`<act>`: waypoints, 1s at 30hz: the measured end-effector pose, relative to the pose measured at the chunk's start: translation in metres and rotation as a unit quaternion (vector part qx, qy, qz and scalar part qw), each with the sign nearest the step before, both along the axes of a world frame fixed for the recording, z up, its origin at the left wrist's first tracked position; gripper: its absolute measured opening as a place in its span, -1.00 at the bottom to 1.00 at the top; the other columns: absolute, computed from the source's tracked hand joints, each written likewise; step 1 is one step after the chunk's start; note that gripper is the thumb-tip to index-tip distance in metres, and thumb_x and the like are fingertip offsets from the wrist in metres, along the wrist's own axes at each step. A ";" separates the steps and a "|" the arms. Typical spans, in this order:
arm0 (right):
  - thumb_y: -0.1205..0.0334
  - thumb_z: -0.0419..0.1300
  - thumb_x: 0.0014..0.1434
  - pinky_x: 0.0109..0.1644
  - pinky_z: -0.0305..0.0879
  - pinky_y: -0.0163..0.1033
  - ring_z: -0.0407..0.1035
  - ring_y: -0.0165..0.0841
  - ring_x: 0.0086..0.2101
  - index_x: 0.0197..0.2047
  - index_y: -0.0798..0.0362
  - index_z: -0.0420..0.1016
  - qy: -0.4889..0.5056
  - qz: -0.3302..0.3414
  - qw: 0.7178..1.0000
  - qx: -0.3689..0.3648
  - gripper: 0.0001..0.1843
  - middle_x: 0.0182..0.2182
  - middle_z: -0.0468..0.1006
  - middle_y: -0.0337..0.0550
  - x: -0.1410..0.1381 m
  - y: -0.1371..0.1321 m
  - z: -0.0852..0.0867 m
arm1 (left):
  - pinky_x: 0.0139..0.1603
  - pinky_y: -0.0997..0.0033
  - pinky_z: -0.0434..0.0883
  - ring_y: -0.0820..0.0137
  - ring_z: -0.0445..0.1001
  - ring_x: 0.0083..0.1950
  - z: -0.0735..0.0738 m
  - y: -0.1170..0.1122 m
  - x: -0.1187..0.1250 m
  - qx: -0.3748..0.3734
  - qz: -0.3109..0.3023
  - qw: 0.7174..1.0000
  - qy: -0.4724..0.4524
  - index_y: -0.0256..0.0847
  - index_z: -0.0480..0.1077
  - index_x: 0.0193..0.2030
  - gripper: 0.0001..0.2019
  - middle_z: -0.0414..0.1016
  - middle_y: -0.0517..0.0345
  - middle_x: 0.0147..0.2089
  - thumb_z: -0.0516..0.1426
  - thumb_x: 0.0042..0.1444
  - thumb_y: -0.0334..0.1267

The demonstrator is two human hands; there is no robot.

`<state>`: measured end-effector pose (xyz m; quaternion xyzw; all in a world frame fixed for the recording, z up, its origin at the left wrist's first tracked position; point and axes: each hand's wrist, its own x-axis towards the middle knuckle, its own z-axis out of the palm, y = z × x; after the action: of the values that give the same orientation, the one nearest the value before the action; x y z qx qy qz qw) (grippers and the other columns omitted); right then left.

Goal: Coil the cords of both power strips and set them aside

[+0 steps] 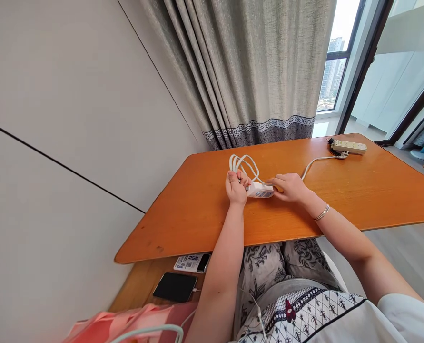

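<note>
On the orange table [197, 209], the looped white cable [243, 163] sits bunched in the closed left hand [236, 186], which keeps its coils together. The right hand [290, 186] pinches the white adapter [261, 191], steadying it mid-table.

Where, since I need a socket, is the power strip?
Head view: the power strip lies on the orange table, near its far right edge, beyond the right hand.

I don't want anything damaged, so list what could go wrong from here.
The white cable runs toward the power strip near the far corner of the table; a tug might drag it off.
The loops in the left hand could kink where they meet the white adapter at the right hand.
</note>
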<state>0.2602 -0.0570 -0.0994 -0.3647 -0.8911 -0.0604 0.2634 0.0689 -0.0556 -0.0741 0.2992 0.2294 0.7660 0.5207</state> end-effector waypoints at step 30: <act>-0.03 0.39 0.02 -0.40 0.06 -0.31 0.21 -0.45 -0.52 -0.32 0.09 0.58 0.175 0.061 0.931 -0.314 -0.66 -0.56 0.42 -0.30 0.025 0.013 0.011 | -0.55 0.48 0.31 0.52 0.22 -0.66 -0.029 0.010 -0.002 0.105 0.155 0.954 0.235 -0.14 0.21 -0.52 -0.39 0.26 0.30 -0.66 0.09 0.11 0.42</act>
<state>0.2849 -0.0443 -0.0879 -0.3787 -0.8249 0.3035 0.2898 0.0674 -0.0458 -0.1026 0.4846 0.3073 0.7648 0.2929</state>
